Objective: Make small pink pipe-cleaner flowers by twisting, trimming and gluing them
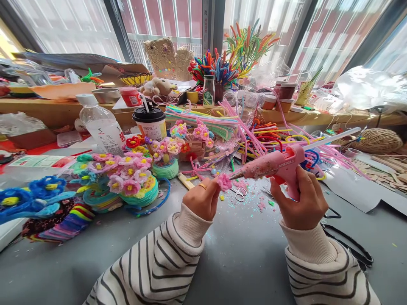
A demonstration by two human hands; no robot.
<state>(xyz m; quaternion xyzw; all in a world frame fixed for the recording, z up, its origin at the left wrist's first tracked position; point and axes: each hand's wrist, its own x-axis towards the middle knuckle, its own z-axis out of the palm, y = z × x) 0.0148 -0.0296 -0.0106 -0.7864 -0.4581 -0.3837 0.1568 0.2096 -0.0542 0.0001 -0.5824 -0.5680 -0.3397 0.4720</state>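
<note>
My left hand [203, 198] pinches a small fuzzy pink flower [224, 182] over the grey table [241, 250]. A pink glue gun [273, 165] is gripped by its handle in my right hand [302, 199]. Its nozzle tip points left and touches the flower. A clear glue stick [333, 137] juts from the back of the gun. Both wrists wear striped sleeves. Small scissors [239, 193] lie on the table just behind the flower.
Baskets of finished pipe-cleaner flowers [133, 180] stand at the left, blue ones [32, 199] further left. Loose pipe cleaners [254, 135], a lidded cup [151, 120], a plastic bottle [101, 127] and a twine ball [378, 140] crowd the back. A black cord [346, 241] lies at the right.
</note>
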